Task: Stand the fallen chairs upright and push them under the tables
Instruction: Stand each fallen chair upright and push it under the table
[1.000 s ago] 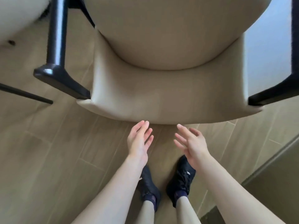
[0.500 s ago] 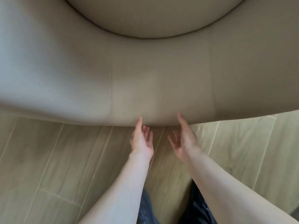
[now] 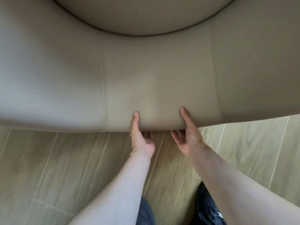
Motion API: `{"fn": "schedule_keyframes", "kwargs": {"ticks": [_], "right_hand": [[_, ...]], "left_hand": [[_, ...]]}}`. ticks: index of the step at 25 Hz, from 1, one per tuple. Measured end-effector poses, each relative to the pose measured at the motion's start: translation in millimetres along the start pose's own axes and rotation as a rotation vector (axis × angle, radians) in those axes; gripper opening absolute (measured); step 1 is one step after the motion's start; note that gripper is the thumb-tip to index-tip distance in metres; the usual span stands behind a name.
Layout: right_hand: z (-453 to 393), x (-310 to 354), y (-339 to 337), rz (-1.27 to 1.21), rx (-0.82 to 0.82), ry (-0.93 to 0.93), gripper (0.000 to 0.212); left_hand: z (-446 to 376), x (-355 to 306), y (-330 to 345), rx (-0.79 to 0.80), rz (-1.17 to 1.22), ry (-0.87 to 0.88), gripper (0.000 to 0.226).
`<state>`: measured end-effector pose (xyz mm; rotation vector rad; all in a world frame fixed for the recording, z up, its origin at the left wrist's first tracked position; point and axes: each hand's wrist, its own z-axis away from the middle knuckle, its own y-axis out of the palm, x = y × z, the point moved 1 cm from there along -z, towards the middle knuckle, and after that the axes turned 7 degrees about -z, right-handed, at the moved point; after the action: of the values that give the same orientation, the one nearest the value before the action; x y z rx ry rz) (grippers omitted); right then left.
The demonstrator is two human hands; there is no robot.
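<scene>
A beige upholstered chair (image 3: 155, 70) fills the upper half of the head view, so close that its legs are out of sight. My left hand (image 3: 140, 137) grips the chair's near edge at the middle, thumb on the upper face and fingers tucked underneath. My right hand (image 3: 188, 135) holds the same edge just to the right, thumb on top and fingers reaching under it. The two hands are a short gap apart.
Light wood-look floor planks (image 3: 56, 168) spread below the chair. My dark shoes (image 3: 207, 210) show at the bottom edge between my forearms.
The chair has come much nearer and now fills the view, hiding its black legs. Both hands went from hovering open near the edge to gripping it with thumbs on top.
</scene>
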<state>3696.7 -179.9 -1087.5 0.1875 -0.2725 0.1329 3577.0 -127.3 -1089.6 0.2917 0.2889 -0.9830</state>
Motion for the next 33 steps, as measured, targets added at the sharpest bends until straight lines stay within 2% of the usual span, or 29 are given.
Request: {"fn": "schedule_keyframes", "kwargs": {"ticks": [7,9,13,19,24,28,30,31,32,33], "right_hand": [[62,18,-17,0.069,-0.053,0.013,0.061],[96,33,-23,0.099,-0.075,0.019,0.064],[172,66,-25,0.185,-0.113,0.062,0.068],[292,106,-18,0.219,-0.183,0.149,0.065],[380,134,1,0.241,-0.258,0.17,0.082],[442,156,26,0.392,-0.238,0.112,0.078],[466,168,40,0.693,-0.261,0.043,0.073],[474,173,47,0.891,-0.333,-0.057,0.07],[479,177,51,1.112,-0.429,-0.256,0.066],[484,178,53,1.323,-0.452,-0.58,0.064]], "left_hand": [[62,-11,-13,0.002,0.007,-0.068,0.076],[98,-16,-13,-0.009,-0.007,-0.082,0.073],[170,-27,-10,-0.04,-0.104,-0.069,0.081],[284,-57,-2,-0.103,-0.249,-0.099,0.07],[373,-86,10,-0.166,-0.319,-0.08,0.051],[429,-121,27,-0.19,-0.32,-0.046,0.055],[446,-133,36,-0.192,-0.32,-0.012,0.063],[451,-139,43,-0.188,-0.314,0.015,0.065],[454,-143,50,-0.202,-0.319,0.043,0.063],[455,-148,57,-0.22,-0.331,0.071,0.06]]}}
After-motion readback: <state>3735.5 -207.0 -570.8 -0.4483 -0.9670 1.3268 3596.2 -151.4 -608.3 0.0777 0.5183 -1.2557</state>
